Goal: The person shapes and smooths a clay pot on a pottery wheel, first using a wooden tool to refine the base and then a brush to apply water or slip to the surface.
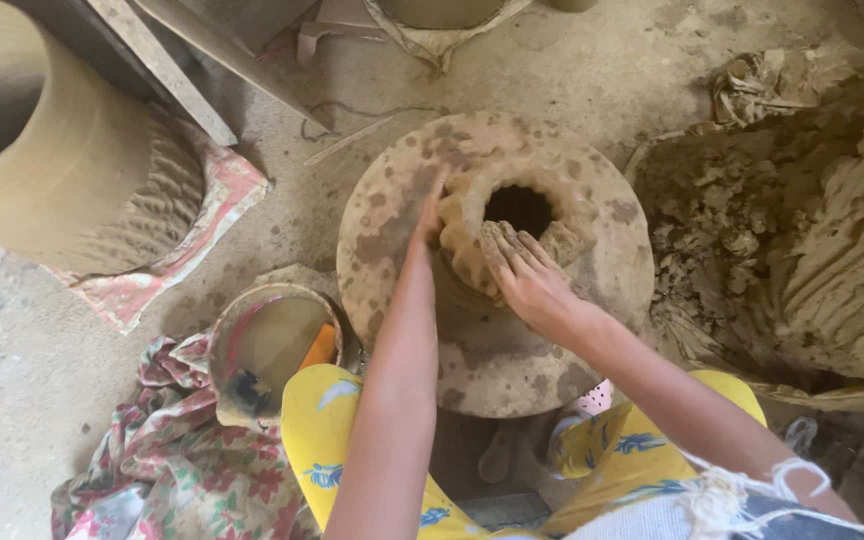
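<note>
Yellow-trousered knees flank the round mottled clay wheel (497, 330); left hand (430, 215) flat outside, right hand (522, 270) spread on the hollow wet clay rim (472, 215); best press evenly

- Floor (42, 370): bare, dusty, grey-brown, carries everything in view.
- Round clay-stained disc (392, 230) at centre; a rough ring of wet clay (472, 215) sits on it, with a dark hole in its middle.
- Large clay pot (42, 150) at upper left, on a pink patterned cloth (222, 200) spread on the floor.
- Small bowl (272, 340) just left of the disc, murky water inside.
- Floral cloth (172, 460) crumpled at lower left, touching the bowl.
- Heap of raw clay (752, 220) at right, lumpy and partly ridged.
- Wooden planks (167, 70) lie slanted at upper left.
</note>
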